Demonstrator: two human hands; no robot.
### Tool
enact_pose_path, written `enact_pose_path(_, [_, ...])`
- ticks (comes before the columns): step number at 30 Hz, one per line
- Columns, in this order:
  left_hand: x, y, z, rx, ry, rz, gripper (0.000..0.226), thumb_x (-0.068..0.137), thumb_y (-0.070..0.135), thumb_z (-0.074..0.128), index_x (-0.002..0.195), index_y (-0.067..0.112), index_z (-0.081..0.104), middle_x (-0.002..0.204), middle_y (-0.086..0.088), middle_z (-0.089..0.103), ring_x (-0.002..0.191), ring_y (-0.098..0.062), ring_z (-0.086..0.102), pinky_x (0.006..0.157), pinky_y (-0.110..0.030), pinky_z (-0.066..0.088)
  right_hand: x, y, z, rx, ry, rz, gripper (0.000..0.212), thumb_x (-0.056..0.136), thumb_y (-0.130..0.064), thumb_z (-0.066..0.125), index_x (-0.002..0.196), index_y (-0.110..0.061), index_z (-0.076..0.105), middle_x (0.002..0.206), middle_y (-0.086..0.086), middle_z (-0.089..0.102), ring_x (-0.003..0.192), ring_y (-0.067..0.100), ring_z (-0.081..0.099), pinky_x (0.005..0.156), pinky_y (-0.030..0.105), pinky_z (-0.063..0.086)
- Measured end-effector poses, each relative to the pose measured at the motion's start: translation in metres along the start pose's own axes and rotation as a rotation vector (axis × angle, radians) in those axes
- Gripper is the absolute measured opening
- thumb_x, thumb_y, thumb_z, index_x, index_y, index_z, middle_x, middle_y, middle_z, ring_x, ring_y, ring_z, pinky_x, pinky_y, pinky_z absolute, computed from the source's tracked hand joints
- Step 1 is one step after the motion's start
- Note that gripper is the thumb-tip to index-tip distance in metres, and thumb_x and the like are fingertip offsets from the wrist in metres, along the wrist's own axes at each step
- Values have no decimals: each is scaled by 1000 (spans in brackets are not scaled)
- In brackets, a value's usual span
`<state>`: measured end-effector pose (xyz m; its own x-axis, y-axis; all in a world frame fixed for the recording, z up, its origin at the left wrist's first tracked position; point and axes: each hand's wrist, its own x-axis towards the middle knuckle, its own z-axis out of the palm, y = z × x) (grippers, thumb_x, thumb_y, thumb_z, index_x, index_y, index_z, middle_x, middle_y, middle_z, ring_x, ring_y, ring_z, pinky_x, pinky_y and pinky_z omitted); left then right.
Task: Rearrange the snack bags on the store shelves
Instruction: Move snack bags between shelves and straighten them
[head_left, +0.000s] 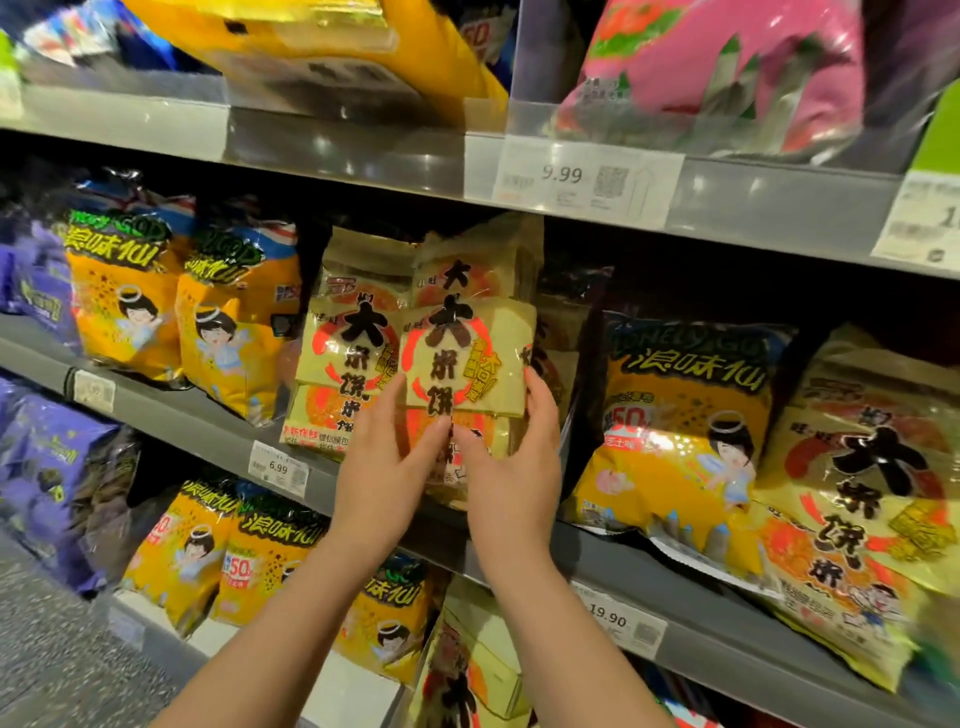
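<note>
Grey store shelves (171, 410) ran across the view in tiers, packed with bright snack bags and fronted by price tags such as the 9.99 label (571, 176). On the middle tier, yellow bags with a cartoon figure (130, 306) stood to the left and another of the same kind (680, 426) to the right, with purple bags (36, 291) at the far left.

Between them stood a cluster of pale rice cracker bags, and the front rice cracker bag (467, 353) was held upright at the shelf edge. The left hand (387, 467) pressed open-palmed against its lower left, fingers spread and reaching up the face. The right hand (511, 467) cupped the lower right corner, fingers curled around the side edge, so the bag was pinched between the two hands rather than gripped by one.

The bag looked light, puffy and crinkly, with a glossy film likely to slip and brittle contents that would crack under a squeeze. Holding it by the side seams or supporting it from the bottom seemed safer than pressing the middle. A neighbouring cracker bag (348, 358) leaned just beside it, touching.
</note>
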<state>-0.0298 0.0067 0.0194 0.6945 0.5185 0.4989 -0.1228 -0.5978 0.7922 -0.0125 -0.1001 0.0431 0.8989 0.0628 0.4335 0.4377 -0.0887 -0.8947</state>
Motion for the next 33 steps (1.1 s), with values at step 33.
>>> enact_pose_path(33, [-9,-24,-61,93,99,-45,95,68,48,75,140,56,14,111,-3,50,93,-9,46,69,-19,35,19,26,16,-748,-126,417,66,89,0,49,145,-11,16,147,13,23,112,32,52,69,34,37])
